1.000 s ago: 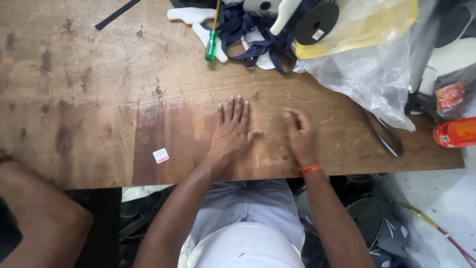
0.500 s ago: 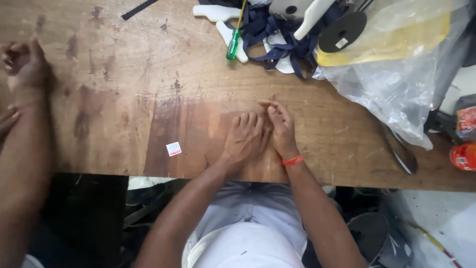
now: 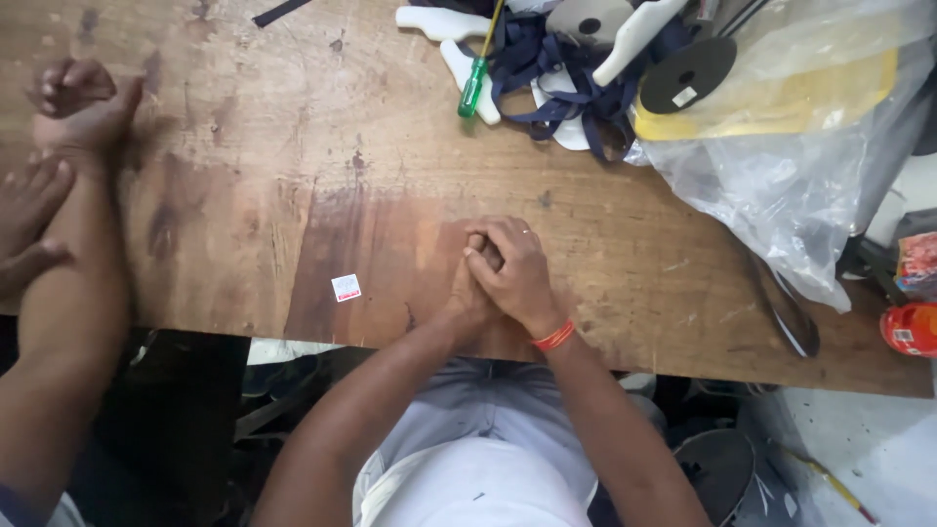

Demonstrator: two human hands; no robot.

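My right hand (image 3: pixel 519 271), with an orange band at the wrist, lies folded over my left hand (image 3: pixel 465 298). Both rest together on the worn wooden table (image 3: pixel 293 156) near its front edge. Their fingers are closed on each other and hold no object. A small white and red sticker (image 3: pixel 346 288) is stuck to the wood just left of my hands.
Another person's forearm (image 3: pixel 73 254) and hands lie along the table's left end. At the back are a green-handled screwdriver (image 3: pixel 474 86), dark blue straps (image 3: pixel 547 59), white plastic pieces (image 3: pixel 429 20) and a black disc (image 3: pixel 695 73). A clear plastic bag (image 3: pixel 781 176) fills the right, with an orange bottle (image 3: pixel 908 328) beyond.
My hands were spread flat and apart on the table, then came together and are clasped now. Another person's arm has come into view at the left.
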